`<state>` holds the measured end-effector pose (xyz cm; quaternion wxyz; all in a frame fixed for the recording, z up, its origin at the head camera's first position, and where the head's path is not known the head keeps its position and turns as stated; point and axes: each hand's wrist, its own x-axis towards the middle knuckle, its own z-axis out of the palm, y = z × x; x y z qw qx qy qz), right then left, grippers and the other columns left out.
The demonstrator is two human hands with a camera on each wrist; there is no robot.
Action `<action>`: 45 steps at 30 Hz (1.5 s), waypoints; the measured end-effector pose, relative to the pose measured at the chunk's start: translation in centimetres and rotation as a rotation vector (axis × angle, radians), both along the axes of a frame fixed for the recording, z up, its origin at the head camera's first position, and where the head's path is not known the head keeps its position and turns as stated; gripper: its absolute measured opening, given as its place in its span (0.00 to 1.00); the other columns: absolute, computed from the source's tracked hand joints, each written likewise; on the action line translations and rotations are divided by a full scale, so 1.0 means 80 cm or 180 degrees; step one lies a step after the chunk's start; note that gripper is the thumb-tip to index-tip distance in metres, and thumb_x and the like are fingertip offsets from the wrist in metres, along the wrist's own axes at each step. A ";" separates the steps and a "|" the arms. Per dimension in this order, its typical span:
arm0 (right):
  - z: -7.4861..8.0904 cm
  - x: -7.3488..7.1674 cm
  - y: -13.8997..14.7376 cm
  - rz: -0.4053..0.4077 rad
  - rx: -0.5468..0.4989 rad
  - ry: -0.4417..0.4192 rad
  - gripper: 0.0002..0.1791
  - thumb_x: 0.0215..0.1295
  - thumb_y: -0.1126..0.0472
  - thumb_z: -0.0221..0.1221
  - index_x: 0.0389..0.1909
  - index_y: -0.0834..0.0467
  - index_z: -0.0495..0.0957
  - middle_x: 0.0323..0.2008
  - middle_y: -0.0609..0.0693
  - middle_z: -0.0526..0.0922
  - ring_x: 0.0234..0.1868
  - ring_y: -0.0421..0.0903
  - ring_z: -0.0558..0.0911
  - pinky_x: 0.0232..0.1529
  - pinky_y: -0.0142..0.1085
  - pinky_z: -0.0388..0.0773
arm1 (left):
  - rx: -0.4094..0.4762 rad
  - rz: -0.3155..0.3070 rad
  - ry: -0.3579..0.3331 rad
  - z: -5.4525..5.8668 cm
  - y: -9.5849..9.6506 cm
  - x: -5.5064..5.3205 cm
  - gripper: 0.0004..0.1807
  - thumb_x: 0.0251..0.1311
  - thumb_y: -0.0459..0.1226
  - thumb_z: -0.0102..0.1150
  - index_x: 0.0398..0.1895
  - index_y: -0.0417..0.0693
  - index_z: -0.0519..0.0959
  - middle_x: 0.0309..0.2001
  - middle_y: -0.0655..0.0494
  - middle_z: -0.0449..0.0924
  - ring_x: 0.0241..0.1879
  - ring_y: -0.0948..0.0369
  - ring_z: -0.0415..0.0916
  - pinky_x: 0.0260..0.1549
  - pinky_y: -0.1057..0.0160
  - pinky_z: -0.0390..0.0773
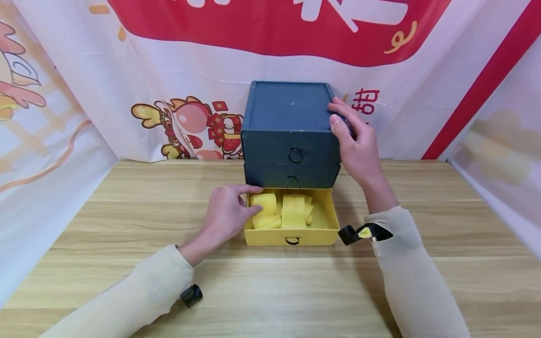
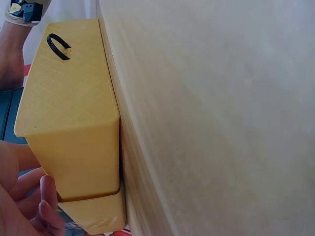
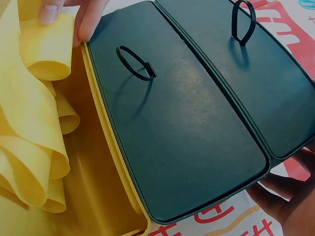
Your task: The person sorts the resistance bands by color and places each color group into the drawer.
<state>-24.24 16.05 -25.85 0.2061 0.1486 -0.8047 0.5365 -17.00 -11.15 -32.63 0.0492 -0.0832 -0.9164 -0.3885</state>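
Note:
A dark blue-green two-drawer box (image 1: pixel 291 145) stands on a pulled-out yellow drawer (image 1: pixel 272 237). Inside the drawer lie several curled thin yellow sheets, among them a yellow roll (image 1: pixel 265 206) at the left and a broad strip (image 1: pixel 293 211) beside it. My left hand (image 1: pixel 226 211) is at the drawer's left side, its thumb touching the roll. Its index finger reaches to the back, at the rim by the dark front; the other fingers (image 2: pixel 47 206) are outside the side wall. My right hand (image 1: pixel 359 145) rests on the box's upper right edge, thumb on top, fingers (image 3: pixel 275 189) along its side.
Black loop pulls hang on the dark fronts, and one loop (image 1: pixel 292 241) on the yellow front. Everything stands on a wood-grain table (image 1: pixel 270 291). A printed white and red cloth (image 1: pixel 220 70) hangs close behind the box.

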 end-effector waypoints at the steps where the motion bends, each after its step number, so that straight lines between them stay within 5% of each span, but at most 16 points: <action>1: 0.000 0.000 0.000 -0.0002 0.0004 -0.0001 0.29 0.80 0.41 0.51 0.77 0.44 0.73 0.80 0.35 0.66 0.81 0.39 0.64 0.78 0.49 0.71 | 0.0004 0.0012 0.0008 0.000 -0.001 0.000 0.21 0.59 0.36 0.79 0.57 0.52 0.89 0.13 0.56 0.72 0.13 0.58 0.70 0.13 0.67 0.61; 10: -0.002 -0.001 -0.001 -0.0004 0.0018 -0.0002 0.28 0.80 0.41 0.51 0.76 0.43 0.73 0.80 0.35 0.67 0.81 0.38 0.64 0.77 0.49 0.72 | 0.0120 0.0040 -0.0002 0.001 -0.005 0.004 0.21 0.59 0.37 0.79 0.57 0.51 0.89 0.16 0.54 0.75 0.17 0.57 0.72 0.14 0.66 0.63; 13: -0.002 -0.001 -0.001 -0.0010 0.0018 -0.0001 0.28 0.80 0.41 0.51 0.76 0.43 0.73 0.80 0.34 0.67 0.81 0.38 0.64 0.77 0.49 0.72 | 0.0304 0.0033 -0.0065 0.008 -0.006 0.012 0.19 0.59 0.38 0.79 0.55 0.53 0.90 0.24 0.53 0.82 0.22 0.56 0.75 0.17 0.67 0.66; 18: -0.002 -0.001 -0.001 -0.0013 0.0016 -0.0006 0.28 0.80 0.41 0.51 0.76 0.43 0.73 0.80 0.34 0.67 0.81 0.38 0.64 0.77 0.49 0.72 | 0.0860 -0.0081 -0.0364 0.023 -0.004 0.039 0.13 0.61 0.42 0.78 0.48 0.58 0.89 0.43 0.57 0.89 0.35 0.55 0.79 0.28 0.68 0.76; 23: -0.002 0.000 0.000 -0.0021 0.0008 -0.0004 0.28 0.80 0.41 0.51 0.76 0.43 0.73 0.80 0.35 0.67 0.81 0.39 0.65 0.77 0.49 0.72 | 0.1323 -0.0209 -0.0943 0.026 0.006 0.074 0.11 0.61 0.44 0.77 0.46 0.55 0.89 0.39 0.52 0.90 0.30 0.52 0.81 0.24 0.68 0.77; 27: -0.003 0.001 0.001 -0.0008 0.0000 -0.0009 0.28 0.80 0.41 0.51 0.76 0.43 0.73 0.80 0.35 0.67 0.81 0.39 0.65 0.77 0.49 0.72 | 0.1545 -0.0304 -0.1447 0.015 0.014 0.092 0.13 0.62 0.45 0.76 0.45 0.50 0.90 0.35 0.45 0.90 0.19 0.56 0.78 0.17 0.67 0.77; 34: -0.003 0.000 0.004 -0.0022 -0.0006 0.0020 0.29 0.80 0.42 0.51 0.76 0.44 0.73 0.80 0.35 0.67 0.80 0.39 0.65 0.77 0.49 0.72 | 0.1790 -0.0282 -0.1931 -0.022 0.034 0.098 0.20 0.62 0.46 0.76 0.52 0.45 0.89 0.42 0.49 0.92 0.15 0.65 0.76 0.17 0.68 0.78; 45: -0.001 -0.001 0.001 -0.0009 0.0018 0.0043 0.29 0.80 0.42 0.52 0.77 0.44 0.73 0.80 0.35 0.67 0.80 0.38 0.65 0.76 0.48 0.73 | 0.2329 0.0171 -0.2074 -0.042 0.057 0.097 0.27 0.65 0.55 0.71 0.56 0.45 0.88 0.53 0.50 0.91 0.16 0.67 0.76 0.16 0.70 0.78</action>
